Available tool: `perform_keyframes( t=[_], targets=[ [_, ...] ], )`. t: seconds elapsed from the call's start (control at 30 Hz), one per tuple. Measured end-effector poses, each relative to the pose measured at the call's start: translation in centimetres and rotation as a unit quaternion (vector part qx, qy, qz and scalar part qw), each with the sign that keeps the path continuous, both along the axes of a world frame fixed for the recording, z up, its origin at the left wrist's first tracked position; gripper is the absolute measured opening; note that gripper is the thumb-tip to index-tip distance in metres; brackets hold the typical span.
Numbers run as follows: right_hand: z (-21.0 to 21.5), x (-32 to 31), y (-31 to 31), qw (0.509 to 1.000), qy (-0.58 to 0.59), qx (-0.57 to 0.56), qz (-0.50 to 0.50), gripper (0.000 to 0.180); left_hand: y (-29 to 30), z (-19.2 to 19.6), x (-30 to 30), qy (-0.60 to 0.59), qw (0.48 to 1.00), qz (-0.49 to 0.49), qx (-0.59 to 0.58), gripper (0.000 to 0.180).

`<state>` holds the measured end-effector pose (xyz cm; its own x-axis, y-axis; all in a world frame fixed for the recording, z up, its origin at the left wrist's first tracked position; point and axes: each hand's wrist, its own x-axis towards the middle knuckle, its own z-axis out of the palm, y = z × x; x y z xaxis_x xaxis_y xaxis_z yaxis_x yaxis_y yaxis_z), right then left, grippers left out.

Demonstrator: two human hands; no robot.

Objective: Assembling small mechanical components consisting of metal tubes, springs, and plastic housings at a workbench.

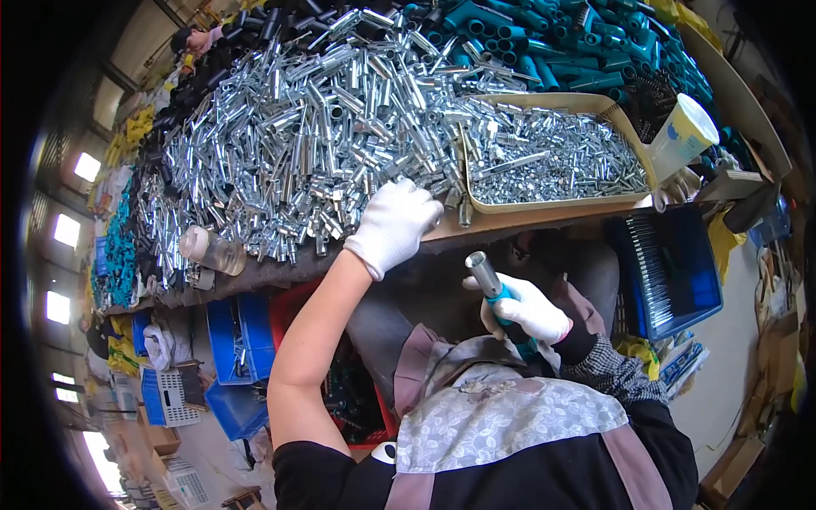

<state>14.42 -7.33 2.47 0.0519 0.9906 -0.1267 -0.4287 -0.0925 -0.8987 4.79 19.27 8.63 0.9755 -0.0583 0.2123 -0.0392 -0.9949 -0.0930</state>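
Observation:
My left hand [395,223], in a white glove, is at the front edge of a big heap of shiny metal tubes and fittings [331,110]. Its fingers are curled against the parts, and whatever they grip is hidden. Nearer my body, my right hand [534,310], also gloved, is wrapped round a tool with a teal handle [505,308] and a bright metal tube [483,272] at its top end. That tube tilts up toward the table edge, its open mouth showing. Part of the handle runs down below the glove.
A shallow tan tray [561,206] of small metal pieces stands right of the heap. Behind it lie teal handles [586,51]. A paper cup [682,136] is at the right, a clear bottle [212,251] at the left edge. Blue crates [712,297] and a red crate [384,416] sit below.

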Motion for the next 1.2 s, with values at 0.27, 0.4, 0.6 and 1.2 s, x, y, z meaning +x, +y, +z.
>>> perform_keyframes(
  t=[0.27, 0.4, 0.6, 1.2],
  targets=[
    [-0.1, -0.4, 1.1, 0.939, -0.319, 0.057, -0.117, 0.057, -4.8, 2.1, -5.0, -0.081, 0.866, 0.011, -0.494, 0.028],
    [-0.1, -0.7, 1.5, 0.85, -0.483, 0.144, -0.152, 0.064, -7.0, 1.3, -7.2, -0.044, 0.842, 0.095, -0.529, 0.025],
    [0.6, -1.3, 0.6, 0.768, -0.627, 0.09, -0.1, 0.057, -7.8, 0.7, -8.4, 0.033, 0.797, 0.181, -0.575, 0.022],
    [0.9, 0.1, 0.0, 0.912, -0.407, 0.03, 0.035, 0.044, -9.8, 0.5, -10.3, 0.051, 0.764, 0.214, -0.607, 0.032]
  ],
)
